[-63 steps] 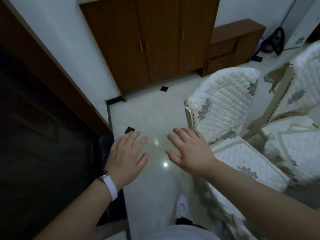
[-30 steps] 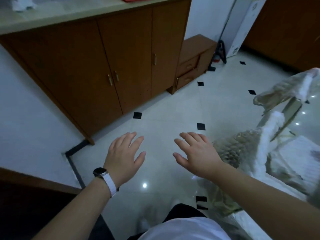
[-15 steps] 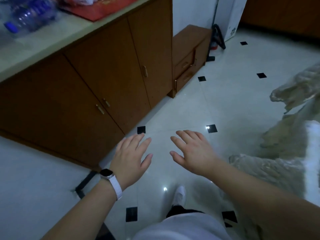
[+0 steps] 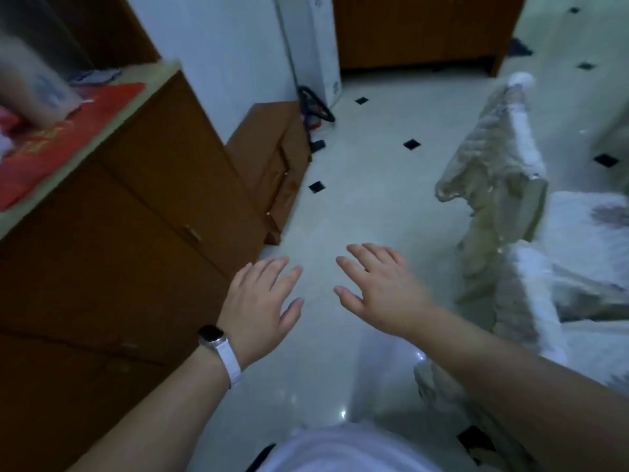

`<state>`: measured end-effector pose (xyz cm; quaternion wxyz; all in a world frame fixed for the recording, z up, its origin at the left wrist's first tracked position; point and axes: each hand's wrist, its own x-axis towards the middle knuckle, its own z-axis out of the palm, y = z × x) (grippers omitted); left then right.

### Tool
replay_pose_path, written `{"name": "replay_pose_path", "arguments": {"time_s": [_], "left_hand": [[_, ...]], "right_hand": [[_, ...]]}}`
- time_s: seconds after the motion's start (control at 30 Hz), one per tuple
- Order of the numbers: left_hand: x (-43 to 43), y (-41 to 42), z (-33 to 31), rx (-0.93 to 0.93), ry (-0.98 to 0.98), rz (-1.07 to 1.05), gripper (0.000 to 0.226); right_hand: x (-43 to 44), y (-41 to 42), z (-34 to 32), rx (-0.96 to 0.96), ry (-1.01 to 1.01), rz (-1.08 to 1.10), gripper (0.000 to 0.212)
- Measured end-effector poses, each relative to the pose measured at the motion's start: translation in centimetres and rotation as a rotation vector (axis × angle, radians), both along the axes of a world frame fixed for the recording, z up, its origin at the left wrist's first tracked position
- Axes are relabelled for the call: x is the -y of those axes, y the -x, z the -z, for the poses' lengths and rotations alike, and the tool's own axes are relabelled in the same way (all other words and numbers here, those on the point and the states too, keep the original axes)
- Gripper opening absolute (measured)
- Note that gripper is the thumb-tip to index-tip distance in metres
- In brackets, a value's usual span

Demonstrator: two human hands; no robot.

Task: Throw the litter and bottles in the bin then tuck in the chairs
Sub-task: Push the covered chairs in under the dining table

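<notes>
Clear plastic litter (image 4: 34, 83), too blurred to name further, is lying by the red mat (image 4: 68, 131) on the worktop (image 4: 160, 71) at far left; no bin is showing. The left hand (image 4: 262, 301) and right hand (image 4: 381, 287) are hovering spread and empty above the tiled floor (image 4: 374, 185), beside a covered chair (image 4: 497, 172). Turning left and reaching over the worktop edge looks like the best next move.

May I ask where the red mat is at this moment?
In the head view, the red mat lies at upper left, on the cabinet countertop.

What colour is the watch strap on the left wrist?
White strap, seen best in head view.
</notes>
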<state>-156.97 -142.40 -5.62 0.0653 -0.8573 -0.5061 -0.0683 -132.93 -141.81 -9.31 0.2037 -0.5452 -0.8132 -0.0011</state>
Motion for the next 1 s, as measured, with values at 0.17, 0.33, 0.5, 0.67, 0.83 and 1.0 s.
{"name": "replay_pose_path", "arguments": {"time_s": [0.17, 0.33, 0.5, 0.67, 0.83, 1.0], "left_hand": [[-5.8, -6.6, 1.8, 0.083, 0.019, 0.281, 0.047], [-11.1, -13.7, 2.4, 0.161, 0.020, 0.617, 0.046], [-15.5, -19.5, 2.8, 0.223, 0.073, 0.905, 0.045], [-17.9, -23.6, 3.7, 0.229, 0.172, 1.150, 0.047], [-17.7, -27.9, 4.2, 0.230, 0.220, 1.370, 0.049], [-14.6, -31.7, 4.4, 0.159, 0.245, 1.530, 0.055]], "right_hand": [[1.3, -5.8, 1.4, 0.053, 0.085, 0.263, 0.050], [3.4, -10.3, 1.5, 0.114, 0.162, 0.577, 0.050], [4.9, -10.9, 0.5, 0.132, 0.204, 0.881, 0.048], [6.5, -9.5, -0.5, 0.151, 0.254, 1.198, 0.050], [10.0, -7.0, -1.2, 0.161, 0.209, 1.508, 0.051], [14.1, -3.4, -1.3, 0.145, 0.237, 1.761, 0.053]]}}
